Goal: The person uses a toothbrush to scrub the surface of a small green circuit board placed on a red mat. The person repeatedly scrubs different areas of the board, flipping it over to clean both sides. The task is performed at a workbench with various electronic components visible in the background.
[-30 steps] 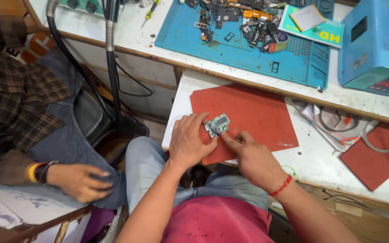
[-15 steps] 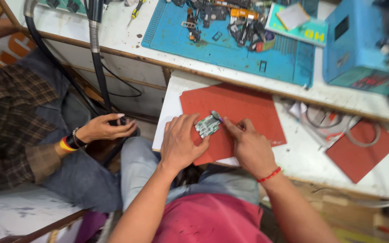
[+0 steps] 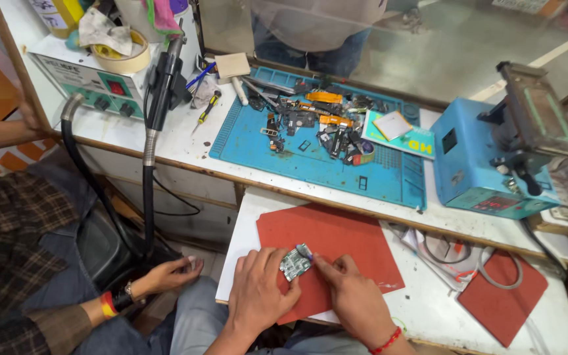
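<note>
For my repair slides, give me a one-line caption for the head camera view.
Left hand and right hand hold a small circuit board over a red mat.

Small circuit board (image 3: 295, 263), silvery-grey with greenish patches and metal shields, roughly rectangular, tilted with one corner toward the bench. It sits low over the near edge of a red mat (image 3: 336, 243), pinched between left hand (image 3: 261, 289) fingers on its left side and right hand (image 3: 350, 296) fingertips on its right.
</note>
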